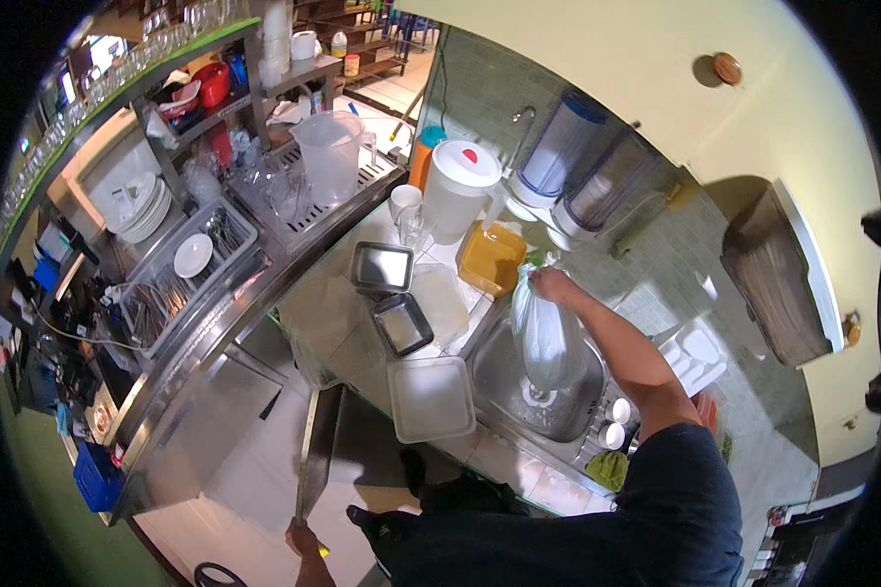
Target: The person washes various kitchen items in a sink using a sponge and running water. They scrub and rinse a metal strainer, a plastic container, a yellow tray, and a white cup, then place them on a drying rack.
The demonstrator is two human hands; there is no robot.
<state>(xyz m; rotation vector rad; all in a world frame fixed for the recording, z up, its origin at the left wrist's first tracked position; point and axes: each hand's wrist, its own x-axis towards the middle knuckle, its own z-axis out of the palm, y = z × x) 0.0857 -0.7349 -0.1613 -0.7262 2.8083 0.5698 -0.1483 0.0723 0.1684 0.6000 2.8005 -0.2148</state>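
My right hand [555, 285] is closed around the gathered neck of a white, filled plastic bag [543, 338], with a bit of green showing at the top. The bag hangs over the steel sink [494, 382], its lower end above the drain. At the lower left, my left hand [303, 538] is closed on the near end of a steel door panel [318, 455] that stands out from the counter. A small yellow thing shows beside that hand; I cannot make out what it is.
Two metal trays [401, 325] and a translucent square lid [433, 399] lie on the tiled counter. Behind them stand a lidded water jug [460, 191] and a yellow tub [491, 259]. White cups [612, 435] and a green cloth [607, 471] sit right of the sink. A cutlery rack [191, 264] stands left.
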